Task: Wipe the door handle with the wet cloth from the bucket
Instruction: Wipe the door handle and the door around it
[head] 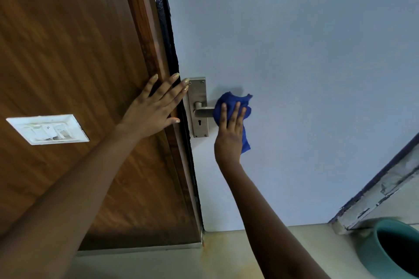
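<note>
A steel door handle [202,111] with a long backplate and keyhole sits on the pale blue door [306,75] near its left edge. My right hand [229,133] presses a blue cloth [235,102] over the outer end of the lever, hiding that end. My left hand [156,106] lies flat, fingers spread, on the brown wooden frame [145,29] just left of the handle, its fingertips reaching the backplate's top corner. A teal bucket [371,253] stands on the floor at the lower right, its inside dark.
A white switch plate [47,129] is set in the brown wooden panel at the left. A worn whitish frame strip [381,192] runs along the door's right side. Beige floor [181,263] lies below the door.
</note>
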